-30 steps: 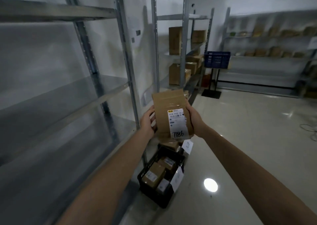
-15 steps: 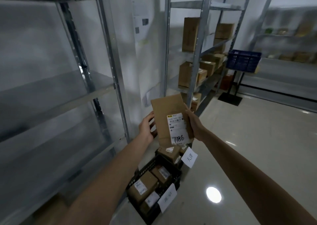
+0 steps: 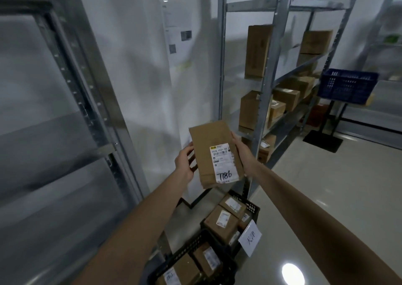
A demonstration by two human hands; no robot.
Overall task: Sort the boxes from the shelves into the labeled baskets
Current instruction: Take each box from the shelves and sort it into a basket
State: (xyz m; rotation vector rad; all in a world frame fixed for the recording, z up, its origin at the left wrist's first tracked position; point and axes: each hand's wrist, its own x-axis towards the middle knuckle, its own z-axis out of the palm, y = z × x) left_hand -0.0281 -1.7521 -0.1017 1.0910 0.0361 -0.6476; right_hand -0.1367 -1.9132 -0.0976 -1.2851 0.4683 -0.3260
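Note:
I hold a flat brown cardboard box (image 3: 208,147) in front of me, its white shipping label marked "7186" facing up. My left hand (image 3: 183,165) grips its left edge and my right hand (image 3: 241,152) grips its right edge. Below it on the floor stand two black baskets: the farther basket (image 3: 253,207) carries a white paper tag and holds several labelled boxes, and the nearer basket (image 3: 187,248) also holds several boxes.
A bare metal shelf unit (image 3: 71,93) fills the left side. A second metal shelf (image 3: 264,84) ahead carries several cardboard boxes. A blue crate (image 3: 348,85) sits on a black stand at right. Glossy floor (image 3: 326,186) stretches to the right.
My view has swung left and closer to the baskets. The box stays held in both hands and now hangs above the farther basket.

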